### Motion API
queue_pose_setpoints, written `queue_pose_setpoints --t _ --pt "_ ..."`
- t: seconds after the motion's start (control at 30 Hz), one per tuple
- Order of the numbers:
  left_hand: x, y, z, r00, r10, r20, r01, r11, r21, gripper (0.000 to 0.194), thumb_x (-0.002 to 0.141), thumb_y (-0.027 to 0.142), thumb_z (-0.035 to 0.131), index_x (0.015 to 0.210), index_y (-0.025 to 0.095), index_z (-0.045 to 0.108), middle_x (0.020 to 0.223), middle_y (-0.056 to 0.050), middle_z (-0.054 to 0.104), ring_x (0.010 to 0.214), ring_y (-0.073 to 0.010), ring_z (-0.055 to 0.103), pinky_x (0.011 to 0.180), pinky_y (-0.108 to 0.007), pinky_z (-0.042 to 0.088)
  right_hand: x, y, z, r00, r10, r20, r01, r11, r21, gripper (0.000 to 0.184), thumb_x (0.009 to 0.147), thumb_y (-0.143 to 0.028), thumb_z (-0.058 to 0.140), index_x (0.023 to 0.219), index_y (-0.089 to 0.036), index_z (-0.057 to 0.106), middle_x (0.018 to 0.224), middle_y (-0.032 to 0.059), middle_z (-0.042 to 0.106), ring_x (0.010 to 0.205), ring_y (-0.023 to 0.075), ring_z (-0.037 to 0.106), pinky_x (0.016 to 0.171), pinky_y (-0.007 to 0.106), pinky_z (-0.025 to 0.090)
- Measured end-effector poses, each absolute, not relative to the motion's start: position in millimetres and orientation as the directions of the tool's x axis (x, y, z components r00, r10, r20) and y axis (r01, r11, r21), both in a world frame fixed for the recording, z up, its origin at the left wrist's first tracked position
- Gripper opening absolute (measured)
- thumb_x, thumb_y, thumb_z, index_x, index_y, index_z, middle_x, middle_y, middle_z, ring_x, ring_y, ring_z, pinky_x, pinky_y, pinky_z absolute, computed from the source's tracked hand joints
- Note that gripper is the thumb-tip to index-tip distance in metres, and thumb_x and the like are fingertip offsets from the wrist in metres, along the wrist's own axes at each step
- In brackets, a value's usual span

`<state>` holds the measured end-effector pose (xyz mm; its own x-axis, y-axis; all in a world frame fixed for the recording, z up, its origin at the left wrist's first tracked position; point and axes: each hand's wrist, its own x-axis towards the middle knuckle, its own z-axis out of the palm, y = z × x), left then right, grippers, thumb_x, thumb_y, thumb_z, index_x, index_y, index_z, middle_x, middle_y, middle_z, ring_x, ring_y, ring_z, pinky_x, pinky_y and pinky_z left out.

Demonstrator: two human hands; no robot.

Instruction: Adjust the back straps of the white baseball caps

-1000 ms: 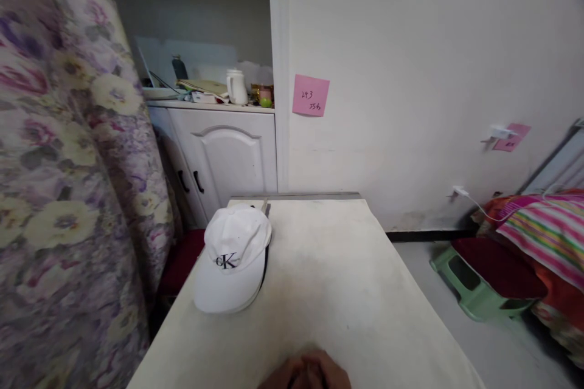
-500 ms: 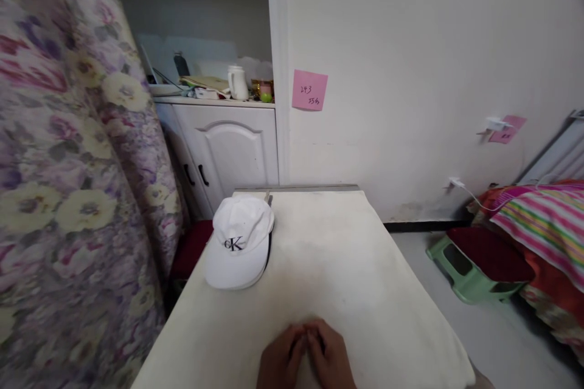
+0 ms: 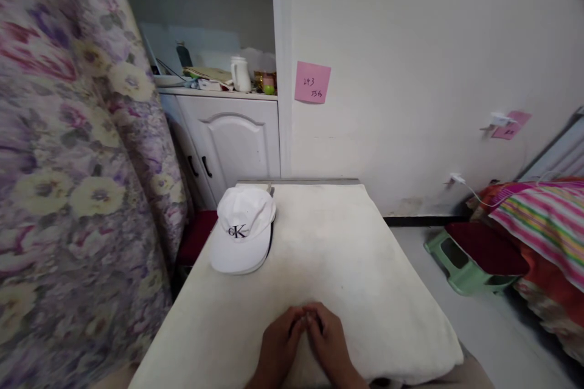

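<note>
My left hand (image 3: 281, 335) rests at the near part of the cloth-covered table (image 3: 328, 255), its fingers curled closed. My right hand (image 3: 327, 334) lies beside it, also curled, and the fingertips of both meet in the middle. I see nothing held in either one. A white cap (image 3: 244, 228) with dark "cK" lettering sits on the table's left side, brim towards me, apart from both hands. Something dark shows along the cap's right edge, mostly hidden beneath it.
A floral curtain (image 3: 86, 194) hangs close on the left. Behind the table stand a white cabinet (image 3: 237, 146) and a wall with a pink note (image 3: 312, 82). On the right are a green stool (image 3: 460, 258) with a dark red top and a striped bedcover (image 3: 547, 219).
The view has tilted down slightly, so the table, cap and hands appear higher in the picture. The hands keep the same closed, touching pose, and the cap stays in its place.
</note>
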<state>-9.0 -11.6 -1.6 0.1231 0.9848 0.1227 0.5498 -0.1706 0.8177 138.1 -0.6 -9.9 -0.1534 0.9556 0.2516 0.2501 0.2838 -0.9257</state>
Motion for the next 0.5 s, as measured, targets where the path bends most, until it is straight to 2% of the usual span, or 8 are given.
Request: queue_pose_setpoints --t 0.3,0.5 --pt "-12 -9 -15 0.101 0.98 0.172 0.59 -0.198 0.783 0.024 0.087 0.017 0.042 0.088 0.022 0.066 0.082 -0.003 0.073 0.077 -0.0181 0.068 0.073 -0.026 0.052 136 -1 -8 -0.143 0.957 0.253 0.265 0.283 -0.922 0.023 0.095 -0.028 0.048 0.093 -0.019 0.069 0.084 0.005 0.072 0.079 0.0192 0.068 0.075 0.026 0.051" --pt "-13 -8 -20 0.096 0.978 0.183 0.581 -0.204 0.788 0.025 0.092 0.029 0.044 0.089 0.023 0.068 0.084 -0.004 0.075 0.076 -0.0188 0.07 0.072 -0.025 0.054 133 3 -16 -0.138 0.951 0.278 0.252 0.305 -0.918 0.024 0.096 -0.033 0.048 0.092 -0.02 0.068 0.082 0.0048 0.073 0.076 0.0189 0.069 0.07 0.025 0.053"
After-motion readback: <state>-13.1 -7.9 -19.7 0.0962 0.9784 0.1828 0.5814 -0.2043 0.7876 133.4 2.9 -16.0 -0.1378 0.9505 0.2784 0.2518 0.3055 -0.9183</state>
